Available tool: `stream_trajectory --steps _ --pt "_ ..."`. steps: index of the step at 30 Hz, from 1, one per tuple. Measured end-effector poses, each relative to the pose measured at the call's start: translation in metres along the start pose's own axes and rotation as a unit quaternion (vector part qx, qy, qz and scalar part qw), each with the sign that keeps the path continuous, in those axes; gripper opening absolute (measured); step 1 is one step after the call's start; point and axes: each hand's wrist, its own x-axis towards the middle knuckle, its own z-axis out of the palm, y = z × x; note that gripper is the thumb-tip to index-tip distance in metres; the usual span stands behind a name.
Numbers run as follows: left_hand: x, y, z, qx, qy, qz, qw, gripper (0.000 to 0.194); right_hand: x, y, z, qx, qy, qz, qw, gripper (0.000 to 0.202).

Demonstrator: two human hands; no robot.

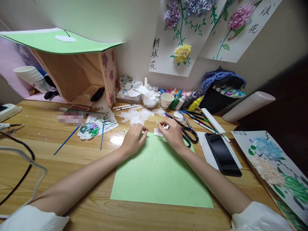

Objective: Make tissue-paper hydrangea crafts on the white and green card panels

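Observation:
A green sheet [158, 173] lies on the wooden table. My left hand [134, 138] rests over its back left corner, fingers bent and thumb apart, with nothing visible in it. Over the back right part of the sheet, my right hand [171, 133] pinches something small and pale between thumb and forefinger, too small to make out. Right below those fingertips is a small white paper piece [158, 132] at the sheet's back edge. White paper scraps [137, 115] are spread just behind both hands. Black-handled scissors [192, 134] lie beside my right hand, partly over the sheet's corner.
Behind are a paper cup [166, 100], a bowl of white scraps [150, 98] and paint bottles [179, 101]. A phone [223, 155] and flower picture [274, 160] lie right. Left are brushes [102, 136], a painted palette [89, 130], cables [33, 157] and a cardboard box [79, 73].

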Motion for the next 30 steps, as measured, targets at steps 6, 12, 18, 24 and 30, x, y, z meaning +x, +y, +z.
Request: stream_trajectory --steps 6,12,18,24,30 --pt "-0.002 0.000 0.000 -0.010 0.032 0.030 0.999 0.010 -0.011 -0.024 0.008 0.340 -0.171 0.221 0.898 0.021" --pt "-0.004 0.001 0.001 -0.002 0.078 0.018 0.997 0.006 -0.019 -0.020 0.019 0.477 -0.174 0.272 0.818 0.023" --pt "-0.004 0.002 0.001 0.031 0.070 0.010 0.997 0.007 -0.025 -0.010 0.025 0.473 -0.177 0.245 0.827 0.024" --pt "-0.006 0.003 0.002 0.070 0.075 0.017 0.995 0.008 -0.026 -0.006 0.024 0.459 -0.192 0.231 0.836 0.022" --pt "-0.006 0.003 0.003 0.080 0.074 0.008 0.994 0.006 -0.025 -0.006 0.023 0.440 -0.205 0.233 0.843 0.023"
